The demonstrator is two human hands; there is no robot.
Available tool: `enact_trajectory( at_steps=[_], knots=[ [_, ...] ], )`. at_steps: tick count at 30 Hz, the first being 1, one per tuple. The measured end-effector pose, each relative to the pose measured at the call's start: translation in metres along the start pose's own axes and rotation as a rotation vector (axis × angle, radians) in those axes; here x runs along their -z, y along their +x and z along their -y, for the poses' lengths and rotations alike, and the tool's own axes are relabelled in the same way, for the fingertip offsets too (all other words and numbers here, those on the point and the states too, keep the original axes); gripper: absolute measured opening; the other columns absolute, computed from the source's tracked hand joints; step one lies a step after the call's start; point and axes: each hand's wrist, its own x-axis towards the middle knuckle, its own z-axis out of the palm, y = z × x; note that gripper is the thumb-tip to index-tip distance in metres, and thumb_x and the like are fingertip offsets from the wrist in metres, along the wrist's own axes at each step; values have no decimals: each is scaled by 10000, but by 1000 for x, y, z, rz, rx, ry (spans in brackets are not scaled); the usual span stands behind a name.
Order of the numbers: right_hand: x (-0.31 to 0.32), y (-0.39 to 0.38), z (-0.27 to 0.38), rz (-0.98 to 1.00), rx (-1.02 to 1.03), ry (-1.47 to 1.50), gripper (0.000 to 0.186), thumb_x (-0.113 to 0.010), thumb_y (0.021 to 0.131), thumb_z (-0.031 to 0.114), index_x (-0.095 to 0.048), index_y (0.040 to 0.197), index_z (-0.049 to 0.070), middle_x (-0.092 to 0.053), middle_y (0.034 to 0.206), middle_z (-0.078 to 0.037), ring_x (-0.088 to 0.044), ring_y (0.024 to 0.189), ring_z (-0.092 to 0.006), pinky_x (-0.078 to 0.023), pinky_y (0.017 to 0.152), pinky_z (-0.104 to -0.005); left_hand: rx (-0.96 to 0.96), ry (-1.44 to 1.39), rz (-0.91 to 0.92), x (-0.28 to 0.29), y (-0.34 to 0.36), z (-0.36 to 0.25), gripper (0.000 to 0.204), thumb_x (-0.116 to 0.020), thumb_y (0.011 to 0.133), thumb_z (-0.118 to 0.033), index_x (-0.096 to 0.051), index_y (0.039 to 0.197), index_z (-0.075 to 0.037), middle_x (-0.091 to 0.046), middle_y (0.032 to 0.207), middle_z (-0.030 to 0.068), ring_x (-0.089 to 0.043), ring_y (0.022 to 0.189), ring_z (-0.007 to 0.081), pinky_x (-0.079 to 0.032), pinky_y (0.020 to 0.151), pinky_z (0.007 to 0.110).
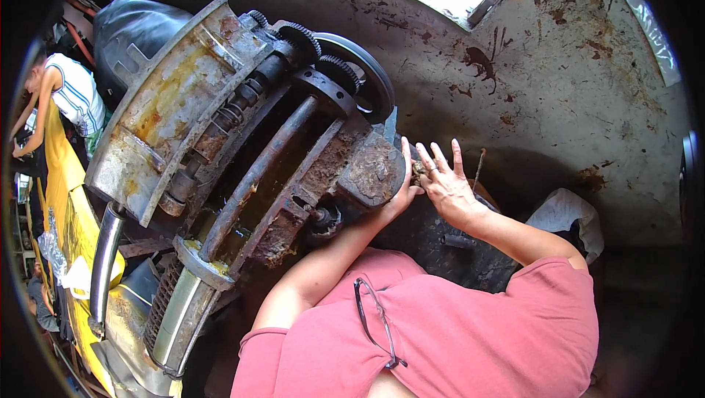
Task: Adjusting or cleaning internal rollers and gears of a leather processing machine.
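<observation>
My left hand (402, 191) is beside the rusty block-shaped end (373, 169) of an old, greasy machine, with a finger stretched upward and the thumb out. Just to its right, my right hand (445, 183) has its fingers spread and its back showing; a ring is on one finger. Between the two hands is a small brownish clump (418, 170), too small to make out. A thin pale blade-like strip (390, 123) stands up above my left hand. The machine has dark toothed gears (299, 42), a long rusty rod (258, 178) and a heavy curved metal casing (176, 108).
A stained curved metal wall (543, 89) rises behind the machine. At right is a whitish sack (565, 216). A shiny metal tube (108, 258) and a yellow sheet (64, 170) stand at left. Another person in a white striped top (76, 93) bends over at far left.
</observation>
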Motion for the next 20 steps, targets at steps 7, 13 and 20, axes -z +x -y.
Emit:
enact_trajectory(
  at_steps=[7, 13, 20],
  knots=[
    [39, -7, -31, -129, -256, 866, 305, -576, 713, -98, -658, 951, 74, -454, 1371, -230, -409, 1332, -381, -238, 1143, -565, 71, -10, 99, 6, 3, -4, 1204, -875, 664, -289, -103, 1534, 25, -577, 1314, 180, -515, 1245, 336, -302, 1109, 452],
    [19, -12, -36, -189, -574, 1779, 145, -763, 780, -9, -644, 858, 22, -647, 1061, -93, -664, 863, -104, -537, 752, -256, 106, -140, 120, -1, 1, 1, 1323, -910, 566, -387, -107, 1518, 59, -418, 1421, 290, -392, 1354, 407, -289, 1140, 446],
    [7, -3, -44, -268, -552, 1728, 140, -779, 814, 65, -696, 900, -8, -711, 786, -48, -659, 723, -79, -516, 647, -204, -75, -168, 237, 11, -23, -15, 1141, -864, 693, -253, -133, 1516, 52, -234, 1571, 217, -281, 1429, 395, -269, 1167, 443]
  ],
)
